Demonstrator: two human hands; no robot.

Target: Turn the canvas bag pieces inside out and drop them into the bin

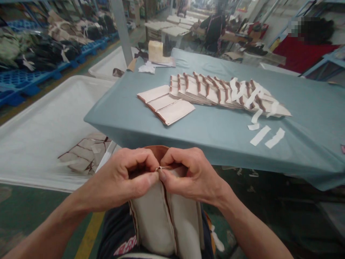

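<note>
In the head view, gripping with both the left hand (120,185) and the right hand (195,183), thumbs pressed against curled fingers and nearly touching each other, at the upper end of the brown-edged seam of a cream, padded fabric panel (151,216). Holding that panel over the lap, in front of dark clothing (113,228) with a pink-and-white print. Facing a table covered in smooth blue-grey cloth (121,115), with a flat, cream, brown-edged sectioned piece (174,112) near the front edge, next to an overlapping row of similar cream pieces (192,86). Showing also some white strips (260,135), partly over the row's right end and partly on the cloth. To the left, including a large white bin (40,108) with cream, dark-edged pieces (83,153) inside, and blue plastic pallets (51,75) under dark bundles (43,54). Beyond the table, including a co-worker in dark clothes (214,30).
</note>
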